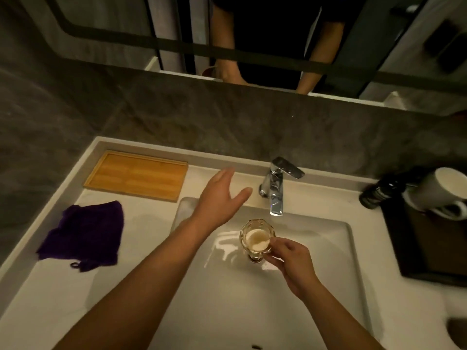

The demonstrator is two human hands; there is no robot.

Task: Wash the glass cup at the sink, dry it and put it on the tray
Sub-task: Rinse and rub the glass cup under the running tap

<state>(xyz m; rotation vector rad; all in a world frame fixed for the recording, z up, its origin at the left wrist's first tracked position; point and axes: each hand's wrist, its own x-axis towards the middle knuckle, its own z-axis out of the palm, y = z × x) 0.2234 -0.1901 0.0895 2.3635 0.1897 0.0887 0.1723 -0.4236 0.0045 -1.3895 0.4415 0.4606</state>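
White counter [63, 286] bears wooden tray [136, 175], purple cloth [84, 234], dark tray [429, 251]

Both forearms bare, no sleeves, rings or watch; mirror shows dark top

Looks like a bathroom, maybe a hotel one: white sink [348, 238] with chrome faucet [275, 188], wall mirror [106, 24], dark stone tiles [177, 117].

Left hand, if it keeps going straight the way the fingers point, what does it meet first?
Probably the faucet: the open left hand points up and right toward its base and lever, above the sink. Depth is unclear, so it might pass in front of it.
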